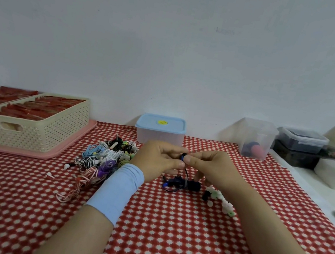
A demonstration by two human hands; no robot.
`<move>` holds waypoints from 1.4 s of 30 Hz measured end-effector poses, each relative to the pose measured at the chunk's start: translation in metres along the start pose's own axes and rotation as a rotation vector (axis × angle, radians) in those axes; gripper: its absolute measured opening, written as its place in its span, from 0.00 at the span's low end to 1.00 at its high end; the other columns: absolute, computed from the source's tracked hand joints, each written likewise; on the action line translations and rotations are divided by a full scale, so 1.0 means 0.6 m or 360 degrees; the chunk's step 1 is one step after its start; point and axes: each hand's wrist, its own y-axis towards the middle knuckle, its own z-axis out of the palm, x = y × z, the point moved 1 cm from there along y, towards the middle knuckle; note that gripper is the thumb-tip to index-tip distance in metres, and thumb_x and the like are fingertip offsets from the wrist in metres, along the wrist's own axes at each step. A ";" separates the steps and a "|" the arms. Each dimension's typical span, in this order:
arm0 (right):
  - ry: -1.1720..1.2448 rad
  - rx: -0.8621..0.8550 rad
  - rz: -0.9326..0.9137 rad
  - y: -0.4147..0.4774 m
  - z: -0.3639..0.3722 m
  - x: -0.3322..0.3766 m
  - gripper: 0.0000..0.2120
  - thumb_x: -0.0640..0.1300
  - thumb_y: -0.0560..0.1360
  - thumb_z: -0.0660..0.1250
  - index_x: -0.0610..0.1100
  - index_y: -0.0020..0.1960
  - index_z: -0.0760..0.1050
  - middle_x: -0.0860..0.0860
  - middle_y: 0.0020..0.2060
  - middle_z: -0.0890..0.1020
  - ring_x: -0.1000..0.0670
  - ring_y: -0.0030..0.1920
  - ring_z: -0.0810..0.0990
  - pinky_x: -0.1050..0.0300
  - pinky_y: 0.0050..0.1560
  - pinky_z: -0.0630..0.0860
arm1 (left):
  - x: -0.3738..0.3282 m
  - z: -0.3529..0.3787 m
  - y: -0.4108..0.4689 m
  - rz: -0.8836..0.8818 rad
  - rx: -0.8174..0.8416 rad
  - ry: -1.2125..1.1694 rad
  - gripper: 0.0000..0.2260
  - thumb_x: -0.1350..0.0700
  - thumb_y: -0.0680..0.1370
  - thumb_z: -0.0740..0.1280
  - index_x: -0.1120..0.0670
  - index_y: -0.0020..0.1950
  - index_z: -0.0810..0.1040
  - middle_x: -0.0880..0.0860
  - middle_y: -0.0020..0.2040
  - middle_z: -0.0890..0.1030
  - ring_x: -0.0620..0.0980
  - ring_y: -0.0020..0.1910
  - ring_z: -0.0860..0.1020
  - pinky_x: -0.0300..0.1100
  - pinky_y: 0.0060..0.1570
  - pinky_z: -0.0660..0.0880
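Left hand (156,161) and right hand (210,167), fingers in pinch grip on earbud (183,156); cord bundle (190,185) below, on cloth (165,237).

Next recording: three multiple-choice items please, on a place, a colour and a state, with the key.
1. Where does the earphone pile lie? A) on the tablecloth, beside the left hand B) on the floor C) in a drawer
2. What colour is the box lid behind the hands? A) red B) light blue C) black
3. How is the black-and-blue earbud held? A) lying loose B) hung on a hook C) pinched between both hands
A, it rests on the checked tablecloth; B, the lid is pale blue; C, the right hand and left hand both pinch it.
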 end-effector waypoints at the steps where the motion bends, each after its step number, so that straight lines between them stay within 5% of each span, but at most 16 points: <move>1: -0.0001 -0.0016 0.0004 0.001 0.000 -0.001 0.07 0.48 0.74 0.74 0.46 0.47 0.87 0.50 0.36 0.87 0.52 0.29 0.78 0.65 0.26 0.72 | -0.001 -0.001 -0.001 0.0000 -0.0030 0.0017 0.16 0.68 0.72 0.74 0.50 0.53 0.84 0.56 0.48 0.85 0.49 0.45 0.85 0.40 0.43 0.82; 6: 0.0033 -0.0004 -0.0058 0.005 0.002 -0.004 0.06 0.46 0.75 0.74 0.44 0.47 0.87 0.51 0.33 0.86 0.52 0.28 0.76 0.66 0.28 0.72 | -0.004 -0.008 -0.002 -0.0004 -0.0129 0.0084 0.13 0.70 0.70 0.75 0.55 0.49 0.84 0.55 0.41 0.84 0.50 0.38 0.85 0.38 0.38 0.81; 10: -0.0149 0.0013 -0.0100 0.012 0.005 -0.014 0.08 0.49 0.77 0.72 0.47 0.45 0.87 0.44 0.39 0.87 0.51 0.28 0.77 0.58 0.35 0.78 | -0.003 -0.012 -0.003 -0.0013 -0.0156 0.0150 0.13 0.69 0.69 0.76 0.57 0.51 0.84 0.55 0.41 0.85 0.50 0.37 0.85 0.38 0.37 0.81; 13: -0.0338 -0.0038 -0.0107 0.018 0.002 -0.020 0.06 0.47 0.79 0.70 0.48 0.48 0.86 0.52 0.41 0.87 0.56 0.30 0.79 0.60 0.36 0.78 | -0.003 -0.018 -0.003 -0.0024 -0.0159 0.0187 0.14 0.69 0.71 0.75 0.56 0.53 0.84 0.54 0.42 0.85 0.50 0.38 0.85 0.41 0.40 0.82; 15: -0.0593 -0.0027 -0.0139 0.019 0.002 -0.021 0.07 0.46 0.79 0.70 0.50 0.53 0.86 0.58 0.46 0.85 0.60 0.40 0.80 0.65 0.43 0.75 | -0.008 -0.026 -0.004 -0.0031 -0.0135 0.0244 0.14 0.67 0.72 0.74 0.56 0.55 0.83 0.55 0.43 0.85 0.50 0.39 0.85 0.42 0.41 0.83; 19: -0.1027 0.0265 -0.0096 0.015 0.010 -0.014 0.09 0.52 0.77 0.71 0.55 0.56 0.85 0.60 0.50 0.85 0.60 0.48 0.80 0.60 0.53 0.76 | -0.020 -0.049 -0.014 -0.0240 0.0299 0.0742 0.13 0.60 0.71 0.77 0.50 0.54 0.84 0.49 0.45 0.85 0.42 0.36 0.83 0.36 0.39 0.79; 23: -0.1107 0.0267 -0.0023 0.018 0.012 -0.010 0.06 0.53 0.76 0.73 0.55 0.51 0.86 0.60 0.44 0.85 0.58 0.45 0.81 0.57 0.52 0.80 | -0.027 -0.053 -0.024 -0.0457 0.0682 0.1236 0.12 0.46 0.70 0.76 0.43 0.53 0.84 0.38 0.48 0.82 0.38 0.50 0.78 0.37 0.55 0.73; 28: -0.1176 0.0095 0.0019 0.021 0.007 -0.010 0.08 0.56 0.76 0.71 0.53 0.49 0.85 0.58 0.42 0.84 0.57 0.43 0.81 0.53 0.51 0.81 | -0.017 -0.043 -0.010 -0.0304 0.0289 0.1218 0.05 0.50 0.76 0.71 0.48 0.47 0.86 0.39 0.36 0.80 0.39 0.37 0.78 0.45 0.56 0.78; 31: -0.1161 0.0031 0.0024 0.022 0.004 -0.013 0.09 0.56 0.77 0.70 0.53 0.51 0.85 0.57 0.44 0.85 0.56 0.44 0.81 0.51 0.53 0.81 | -0.003 -0.033 -0.003 -0.0246 0.0129 0.1298 0.05 0.52 0.76 0.71 0.44 0.51 0.84 0.41 0.44 0.80 0.42 0.46 0.78 0.47 0.59 0.76; 37: -0.0957 -0.0070 -0.0105 0.018 -0.037 -0.002 0.05 0.44 0.77 0.72 0.51 0.49 0.86 0.58 0.46 0.85 0.58 0.46 0.81 0.57 0.54 0.79 | 0.012 -0.021 0.004 -0.0286 0.0320 0.1410 0.13 0.47 0.74 0.73 0.44 0.59 0.83 0.43 0.57 0.83 0.44 0.55 0.78 0.44 0.62 0.74; 42: -0.0916 0.0315 -0.0013 0.006 -0.068 0.001 0.09 0.40 0.73 0.75 0.54 0.43 0.87 0.61 0.41 0.86 0.61 0.44 0.83 0.65 0.48 0.77 | 0.011 -0.021 0.006 -0.0274 0.0260 0.1445 0.11 0.50 0.74 0.74 0.48 0.55 0.85 0.45 0.54 0.83 0.44 0.51 0.79 0.42 0.59 0.76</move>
